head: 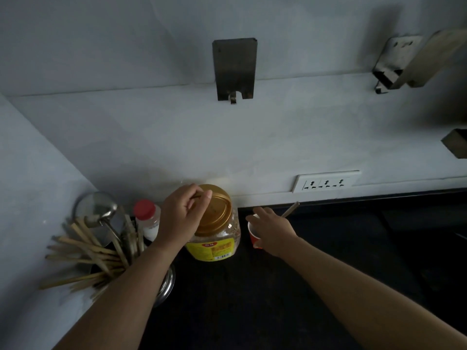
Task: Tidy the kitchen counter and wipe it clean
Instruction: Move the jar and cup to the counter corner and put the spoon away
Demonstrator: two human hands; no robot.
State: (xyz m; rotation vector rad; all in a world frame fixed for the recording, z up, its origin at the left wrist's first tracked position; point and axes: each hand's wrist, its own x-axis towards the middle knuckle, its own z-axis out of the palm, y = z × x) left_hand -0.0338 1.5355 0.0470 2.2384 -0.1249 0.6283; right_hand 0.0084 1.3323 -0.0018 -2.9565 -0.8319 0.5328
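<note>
A clear plastic jar point(222, 245) with a gold lid point(217, 210) and yellow label stands on the dark counter point(252, 299) against the wall. My left hand point(180, 215) is shut on the lid's handle at the jar's top. To the right, my right hand point(273, 231) is wrapped around a small red paper cup point(253, 236) with a white inside. A wooden stick point(290, 209) pokes out beyond that hand. Whether the stick stands in the cup is hidden by my fingers.
A metal holder point(161, 286) full of wooden chopsticks point(86, 251) and a steel ladle point(97, 208) sits at the left corner. A red-capped white bottle point(147, 218) stands behind it. A socket strip point(326, 183) and metal brackets point(235, 66) hang on the wall.
</note>
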